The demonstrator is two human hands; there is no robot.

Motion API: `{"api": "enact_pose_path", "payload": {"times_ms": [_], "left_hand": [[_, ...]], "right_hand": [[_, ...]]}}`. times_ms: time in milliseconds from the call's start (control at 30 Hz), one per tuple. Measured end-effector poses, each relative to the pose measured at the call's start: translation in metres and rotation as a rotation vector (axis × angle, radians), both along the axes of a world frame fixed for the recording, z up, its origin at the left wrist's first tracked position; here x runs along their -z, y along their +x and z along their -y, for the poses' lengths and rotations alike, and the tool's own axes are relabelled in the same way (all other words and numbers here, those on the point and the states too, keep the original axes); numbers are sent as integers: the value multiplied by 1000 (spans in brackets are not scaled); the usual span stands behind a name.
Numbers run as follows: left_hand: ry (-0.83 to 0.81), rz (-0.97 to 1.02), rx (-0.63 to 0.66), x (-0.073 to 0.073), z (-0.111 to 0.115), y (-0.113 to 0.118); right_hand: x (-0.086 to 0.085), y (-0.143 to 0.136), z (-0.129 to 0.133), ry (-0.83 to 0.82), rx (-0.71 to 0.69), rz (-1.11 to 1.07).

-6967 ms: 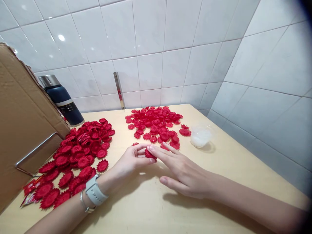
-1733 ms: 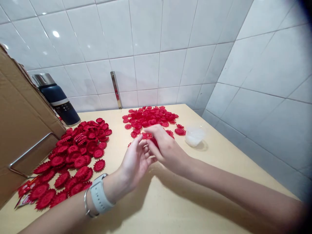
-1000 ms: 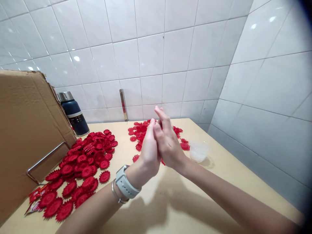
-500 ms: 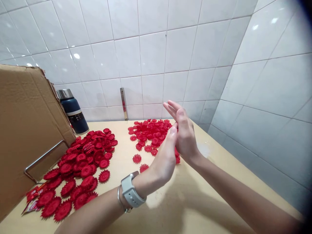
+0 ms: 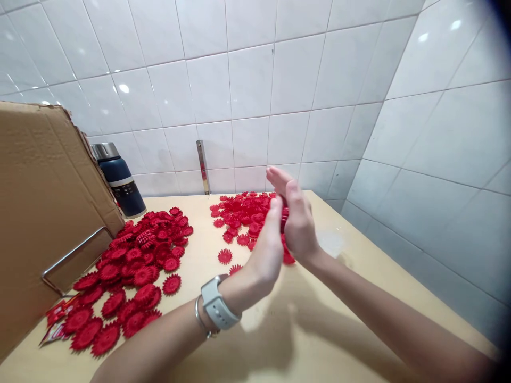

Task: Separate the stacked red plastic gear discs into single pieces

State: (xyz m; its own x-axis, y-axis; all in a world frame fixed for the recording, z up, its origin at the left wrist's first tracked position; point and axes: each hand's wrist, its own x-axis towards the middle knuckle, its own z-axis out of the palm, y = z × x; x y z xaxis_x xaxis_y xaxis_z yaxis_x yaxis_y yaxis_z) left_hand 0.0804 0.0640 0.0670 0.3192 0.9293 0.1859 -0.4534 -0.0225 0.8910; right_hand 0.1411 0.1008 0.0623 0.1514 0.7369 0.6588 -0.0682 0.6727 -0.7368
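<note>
My left hand point(image 5: 268, 242) and my right hand point(image 5: 299, 226) face each other palm to palm above the table, fingers stretched upward and forward. Between the palms shows a ribbed red toothed disc point(image 5: 285, 217), mostly hidden by the hands. Whether more than one is there I cannot tell. Behind the hands lies a loose pile of red toothed discs point(image 5: 247, 210). A larger heap of such discs point(image 5: 136, 260) spreads on the left, with single ones lying apart.
A cardboard box point(image 5: 43, 202) stands at the left with a bent metal wire point(image 5: 75, 255) before it. A dark blue bottle point(image 5: 123, 186), a red wrapper point(image 5: 59, 314) and a metal strip point(image 5: 203, 167) by the tiled wall also show on or around the table point(image 5: 339, 319).
My palms have parted slightly and shifted, and ribbed red now shows between them. The view has tilted a little. The discs on the table look unmoved.
</note>
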Motion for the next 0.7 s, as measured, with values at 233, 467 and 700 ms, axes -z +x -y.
{"api": "enact_pose_path", "payload": {"times_ms": [233, 467, 700], "left_hand": [[21, -29, -297, -1, -26, -18], [102, -83, -292, 18, -31, -18], [239, -133, -182, 16, -14, -12]], "right_hand": [[11, -23, 20, -233, -274, 91], [11, -25, 21, -308, -327, 71], [3, -15, 14, -189, -211, 36]]}}
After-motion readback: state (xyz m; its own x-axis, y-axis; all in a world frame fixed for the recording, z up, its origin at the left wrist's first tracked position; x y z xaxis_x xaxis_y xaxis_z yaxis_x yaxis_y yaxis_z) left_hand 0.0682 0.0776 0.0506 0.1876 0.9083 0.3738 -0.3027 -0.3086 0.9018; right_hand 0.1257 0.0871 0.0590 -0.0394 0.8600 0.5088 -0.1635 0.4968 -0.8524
